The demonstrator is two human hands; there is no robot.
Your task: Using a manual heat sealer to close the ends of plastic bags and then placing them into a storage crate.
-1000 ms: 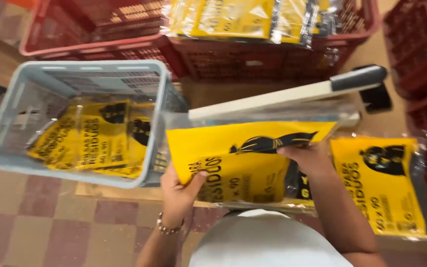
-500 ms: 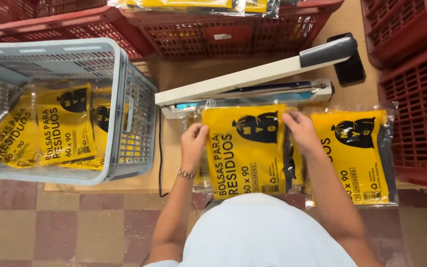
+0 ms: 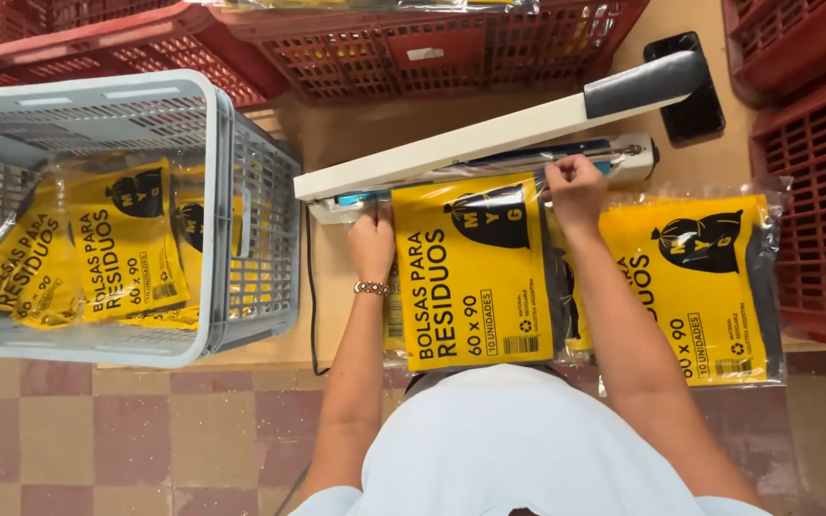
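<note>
Fingers of the right hand [image 3: 576, 186] pinch the top right corner of a yellow bag packet [image 3: 475, 272], holding its clear plastic edge against the base of the heat sealer [image 3: 489, 167]. The left hand [image 3: 372, 244] is closed on the packet's left top corner, just under the sealer's near end, a beaded bracelet [image 3: 372, 288] at the wrist. The packet lies flat on the tan table [image 3: 356, 134], its top edge tucked at the sealing bar, its lower edge reaching the person's pale blue shirt [image 3: 518, 440].

The sealer's cream arm is raised, slanting up to the right and ending in a dark grey handle [image 3: 644, 84]. A black cord [image 3: 314, 296] runs down from the sealer's left end over the table edge.

Right of the held packet, partly under the right forearm, lies a second yellow packet [image 3: 709, 287] in clear wrap. Beyond the handle sits a flat black device [image 3: 685, 86].

Off to the left, well apart from the hands, a grey plastic crate [image 3: 241, 220] holds more yellow packets [image 3: 117, 248] lying loose at its bottom. Red plastic crates [image 3: 432, 48] line the far side of the table and its right side. Below, a checkered tile floor [image 3: 97, 420].
</note>
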